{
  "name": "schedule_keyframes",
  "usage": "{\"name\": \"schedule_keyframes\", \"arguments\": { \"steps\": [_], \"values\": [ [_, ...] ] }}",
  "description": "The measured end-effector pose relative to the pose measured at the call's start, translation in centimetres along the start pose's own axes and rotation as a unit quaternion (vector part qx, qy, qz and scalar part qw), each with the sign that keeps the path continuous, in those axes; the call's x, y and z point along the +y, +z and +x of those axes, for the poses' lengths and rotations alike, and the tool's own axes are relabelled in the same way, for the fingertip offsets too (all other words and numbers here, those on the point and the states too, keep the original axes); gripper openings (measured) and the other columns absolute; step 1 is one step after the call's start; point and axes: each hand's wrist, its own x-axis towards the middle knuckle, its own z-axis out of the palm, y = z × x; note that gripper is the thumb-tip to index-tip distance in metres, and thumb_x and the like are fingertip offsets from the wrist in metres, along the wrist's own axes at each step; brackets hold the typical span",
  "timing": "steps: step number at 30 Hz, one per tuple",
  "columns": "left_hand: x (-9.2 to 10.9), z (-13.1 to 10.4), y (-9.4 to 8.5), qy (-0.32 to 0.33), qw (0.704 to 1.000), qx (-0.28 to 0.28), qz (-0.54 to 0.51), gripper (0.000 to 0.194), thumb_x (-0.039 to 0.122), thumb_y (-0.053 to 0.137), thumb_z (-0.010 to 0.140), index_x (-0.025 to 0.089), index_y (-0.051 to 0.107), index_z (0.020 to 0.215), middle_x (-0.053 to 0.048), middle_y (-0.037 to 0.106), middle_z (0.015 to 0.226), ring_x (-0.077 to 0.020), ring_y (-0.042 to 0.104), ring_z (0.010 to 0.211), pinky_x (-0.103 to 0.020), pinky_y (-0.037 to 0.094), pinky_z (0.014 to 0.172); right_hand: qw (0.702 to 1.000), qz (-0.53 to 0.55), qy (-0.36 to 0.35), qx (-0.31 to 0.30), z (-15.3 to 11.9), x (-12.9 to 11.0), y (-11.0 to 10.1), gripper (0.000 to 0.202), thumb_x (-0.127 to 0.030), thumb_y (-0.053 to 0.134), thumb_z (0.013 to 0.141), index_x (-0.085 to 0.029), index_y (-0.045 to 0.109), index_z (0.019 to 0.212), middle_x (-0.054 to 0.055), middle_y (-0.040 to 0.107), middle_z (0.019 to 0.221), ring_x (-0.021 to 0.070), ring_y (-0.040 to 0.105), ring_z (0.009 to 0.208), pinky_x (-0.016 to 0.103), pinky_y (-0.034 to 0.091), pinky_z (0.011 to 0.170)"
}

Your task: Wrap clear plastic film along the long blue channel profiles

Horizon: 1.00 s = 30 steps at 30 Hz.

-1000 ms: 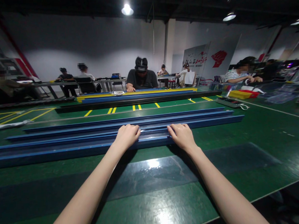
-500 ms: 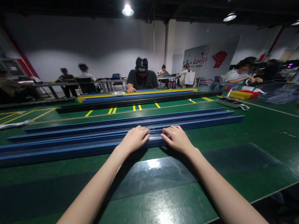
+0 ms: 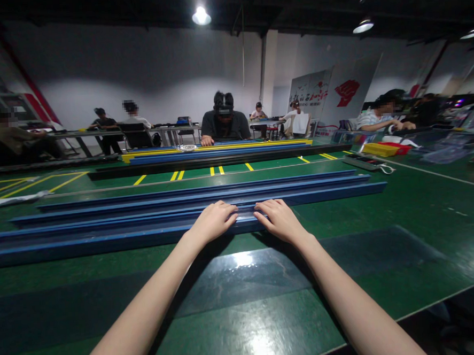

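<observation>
Rail [image 3: 84, 248], blue and channel-shaped, enters at the left edge of the frame and runs to the middle, flat on the green table [image 3: 407, 210]. White strip [image 3: 17, 200] lies well behind it, left of frame. My left hand [image 3: 214, 220] is on the rail near the centre, fingers bent over the channel and thumb toward the other hand; whether it grips or only rests, I cannot tell. Clear sheet [image 3: 243, 279] spreads below, in the lower middle, with my forearms above it. My right hand [image 3: 277, 218] mirrors the left across a small gap, fingers bent too, its hold just as unclear.

I judge the step in hand as steadying or working at the channel between my hands. The next move calls for an even touch on both sides, so the rail does not twist. More blue rails [image 3: 334, 193] sit close behind and leave little room for a push away from me; the sheet could catch if I pulled the rail nearer. Past them, upper centre, a person leans by yellow rails [image 3: 251, 145]. Phone [image 3: 364, 162], yellow tray [image 3: 380, 150] and red tray [image 3: 403, 148] lie upper right, well apart from my hands.
</observation>
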Motion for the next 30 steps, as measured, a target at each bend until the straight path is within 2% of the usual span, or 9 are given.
{"name": "schedule_keyframes", "arguments": {
  "steps": [4, 10, 18, 23, 30],
  "values": [
    [0.0, 0.0, -0.4, -0.018, 1.0, 0.002, 0.014, 0.031, 0.032, 0.034, 0.086, 0.019, 0.057, 0.101, -0.005, 0.063, 0.099, -0.0177, 0.052, 0.095, -0.027, 0.04, 0.082, 1.0, -0.016, 0.025, 0.002, 0.0, 0.1, -0.1, 0.033, -0.036, 0.03, 0.088, -0.018, 0.058, 0.095, 0.006, 0.063, 0.097, 0.0165, 0.051, 0.093, 0.029, 0.028, 0.08],
    [0.0, 0.0, -1.0, -0.054, 0.997, 0.005, 0.05, 0.031, 0.03, 0.03, 0.086, 0.02, 0.06, 0.083, -0.004, 0.064, 0.085, -0.018, 0.054, 0.082, -0.027, 0.04, 0.07, 0.995, -0.046, 0.08, 0.025, 0.0, 0.4, -0.2, 0.033, -0.035, 0.03, 0.088, -0.019, 0.059, 0.086, 0.005, 0.065, 0.085, 0.0151, 0.054, 0.085, 0.027, 0.027, 0.076],
    [-0.1, -0.1, -1.4, -0.1, 0.99, 0.007, 0.096, 0.031, 0.028, 0.029, 0.085, 0.019, 0.059, 0.082, -0.005, 0.064, 0.082, -0.0193, 0.055, 0.081, -0.026, 0.039, 0.065, 0.986, -0.076, 0.139, 0.054, -0.1, 0.9, -0.3, 0.032, -0.033, 0.031, 0.088, -0.019, 0.058, 0.077, 0.004, 0.065, 0.076, 0.0147, 0.057, 0.076, 0.026, 0.028, 0.073],
    [-0.4, -0.1, -1.2, -0.121, 0.986, 0.005, 0.119, 0.031, 0.028, 0.029, 0.085, 0.019, 0.059, 0.083, -0.006, 0.064, 0.082, -0.0203, 0.056, 0.081, -0.028, 0.039, 0.065, 0.985, -0.083, 0.141, 0.052, -0.2, 1.1, -0.2, 0.031, -0.031, 0.032, 0.087, -0.019, 0.058, 0.077, 0.004, 0.065, 0.075, 0.0147, 0.057, 0.074, 0.026, 0.027, 0.072],
    [-0.4, -0.1, -1.0, -0.102, 0.989, 0.015, 0.109, 0.03, 0.028, 0.03, 0.085, 0.019, 0.058, 0.082, -0.005, 0.063, 0.085, -0.0196, 0.055, 0.083, -0.027, 0.04, 0.066, 0.987, -0.081, 0.132, 0.04, -0.2, 0.9, -0.2, 0.03, -0.031, 0.033, 0.086, -0.019, 0.059, 0.078, 0.005, 0.065, 0.071, 0.0152, 0.057, 0.072, 0.026, 0.027, 0.073]
  ]
}}
